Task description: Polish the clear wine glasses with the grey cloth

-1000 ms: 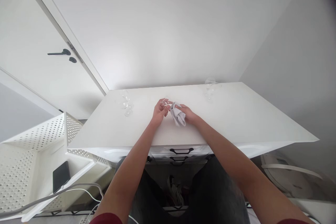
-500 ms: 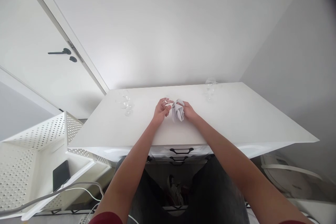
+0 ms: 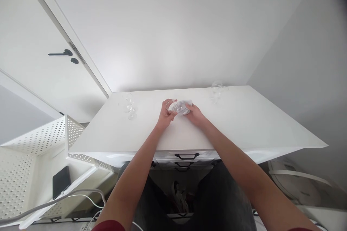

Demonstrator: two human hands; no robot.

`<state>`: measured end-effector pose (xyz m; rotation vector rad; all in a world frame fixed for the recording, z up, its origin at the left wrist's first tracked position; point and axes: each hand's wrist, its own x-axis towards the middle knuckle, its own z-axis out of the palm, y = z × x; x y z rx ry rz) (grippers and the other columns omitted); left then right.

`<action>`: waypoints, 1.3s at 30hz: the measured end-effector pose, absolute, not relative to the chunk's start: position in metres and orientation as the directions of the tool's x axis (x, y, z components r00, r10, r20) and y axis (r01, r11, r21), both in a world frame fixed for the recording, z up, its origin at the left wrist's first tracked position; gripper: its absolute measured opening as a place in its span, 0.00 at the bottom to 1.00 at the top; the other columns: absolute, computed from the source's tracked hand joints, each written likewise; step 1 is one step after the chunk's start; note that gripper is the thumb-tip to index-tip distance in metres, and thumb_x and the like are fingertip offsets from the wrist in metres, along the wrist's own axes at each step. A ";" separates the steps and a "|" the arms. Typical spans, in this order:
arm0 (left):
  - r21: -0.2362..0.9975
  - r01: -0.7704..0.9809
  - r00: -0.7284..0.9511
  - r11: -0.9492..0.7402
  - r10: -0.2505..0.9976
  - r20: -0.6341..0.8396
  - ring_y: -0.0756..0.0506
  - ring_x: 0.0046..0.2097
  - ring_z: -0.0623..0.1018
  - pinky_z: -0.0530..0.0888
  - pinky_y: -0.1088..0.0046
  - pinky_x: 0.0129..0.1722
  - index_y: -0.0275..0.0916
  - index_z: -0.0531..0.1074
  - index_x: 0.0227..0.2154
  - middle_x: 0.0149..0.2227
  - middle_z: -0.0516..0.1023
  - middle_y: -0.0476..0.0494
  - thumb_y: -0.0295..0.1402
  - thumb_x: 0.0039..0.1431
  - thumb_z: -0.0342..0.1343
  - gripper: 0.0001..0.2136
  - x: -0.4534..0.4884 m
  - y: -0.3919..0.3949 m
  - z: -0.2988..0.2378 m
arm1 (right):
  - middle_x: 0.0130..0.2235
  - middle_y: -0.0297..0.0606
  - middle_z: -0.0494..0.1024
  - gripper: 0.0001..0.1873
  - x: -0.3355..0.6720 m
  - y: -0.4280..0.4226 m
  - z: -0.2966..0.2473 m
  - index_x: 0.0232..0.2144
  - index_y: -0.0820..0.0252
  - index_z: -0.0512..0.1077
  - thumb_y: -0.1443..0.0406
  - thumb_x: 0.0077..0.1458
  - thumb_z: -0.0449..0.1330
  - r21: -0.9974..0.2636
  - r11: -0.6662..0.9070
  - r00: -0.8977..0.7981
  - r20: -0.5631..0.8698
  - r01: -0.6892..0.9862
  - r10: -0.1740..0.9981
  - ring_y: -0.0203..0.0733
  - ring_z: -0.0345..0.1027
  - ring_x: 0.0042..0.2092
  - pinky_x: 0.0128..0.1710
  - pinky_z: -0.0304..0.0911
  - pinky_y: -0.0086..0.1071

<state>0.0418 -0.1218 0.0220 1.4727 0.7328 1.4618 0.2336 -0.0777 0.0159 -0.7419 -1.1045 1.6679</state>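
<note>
Over the middle of the white tabletop (image 3: 114, 130), my left hand (image 3: 165, 113) is closed around the bowl of a clear stemmed glass (image 3: 171, 105), which lies on its side with its rim to the left. My right hand (image 3: 194, 112) grips a pale grey cloth (image 3: 188, 102) against the glass's other end. The cloth and fingers hide the foot of this glass. Clear stemmed glasses (image 3: 129, 103) stand to the left of my hands; their outlines overlap. Toward the back right is more clear stemware (image 3: 217, 90), its outlines faint.
Black-handled drawers (image 3: 187, 156) sit under the tabletop's front edge. At the lower left, a white perforated shelf unit (image 3: 40, 177) holds a dark phone (image 3: 61, 182), with a grey cable (image 3: 81, 190) nearby. A wall rises behind the tabletop; a door (image 3: 40, 43) is at left.
The glass has turned so its clear side shows more, and the cloth has shifted from hanging crumpled to lying along the glass. My right hand has rotated with it.
</note>
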 end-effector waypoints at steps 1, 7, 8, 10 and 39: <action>0.893 -0.184 0.130 -0.411 0.890 0.436 0.56 0.26 0.68 0.64 0.74 0.21 0.50 0.66 0.57 0.65 0.71 0.37 0.41 0.56 0.71 0.28 0.042 -0.122 0.022 | 0.49 0.45 0.82 0.24 0.233 -0.078 0.016 0.45 0.56 0.76 0.51 0.50 0.71 -0.927 -0.112 -0.341 0.018 -0.359 0.940 0.51 0.76 0.50 0.49 0.72 0.42; 0.920 -0.127 0.228 -0.371 0.892 0.391 0.58 0.25 0.66 0.69 0.75 0.23 0.48 0.66 0.57 0.65 0.71 0.39 0.39 0.55 0.70 0.28 0.047 -0.124 0.021 | 0.43 0.43 0.83 0.28 0.239 -0.072 0.003 0.40 0.60 0.77 0.54 0.38 0.77 -0.985 0.037 -0.048 0.046 -0.166 0.998 0.49 0.75 0.44 0.43 0.71 0.41; 0.920 -0.124 0.223 -0.372 0.893 0.391 0.58 0.25 0.66 0.69 0.75 0.23 0.48 0.66 0.57 0.65 0.71 0.39 0.38 0.55 0.70 0.28 0.047 -0.125 0.021 | 0.42 0.42 0.83 0.28 0.241 -0.072 0.002 0.39 0.60 0.77 0.55 0.36 0.78 -0.989 0.051 -0.005 0.052 -0.137 0.999 0.48 0.75 0.43 0.42 0.71 0.40; 0.913 -0.127 0.193 -0.389 0.893 0.407 0.58 0.24 0.66 0.69 0.74 0.23 0.48 0.65 0.57 0.66 0.70 0.39 0.37 0.56 0.69 0.28 0.047 -0.126 0.023 | 0.41 0.42 0.83 0.27 0.242 -0.071 0.002 0.37 0.60 0.78 0.55 0.35 0.79 -0.991 0.055 0.037 0.051 -0.123 0.998 0.48 0.75 0.41 0.40 0.71 0.39; 0.945 0.010 -0.181 -0.327 0.929 0.323 0.58 0.24 0.64 0.68 0.75 0.24 0.48 0.70 0.58 0.57 0.76 0.40 0.46 0.57 0.70 0.28 0.036 -0.121 0.020 | 0.55 0.48 0.74 0.21 0.222 -0.093 0.003 0.51 0.56 0.77 0.68 0.53 0.63 -0.379 0.838 -0.713 0.450 0.393 0.538 0.53 0.67 0.51 0.53 0.62 0.48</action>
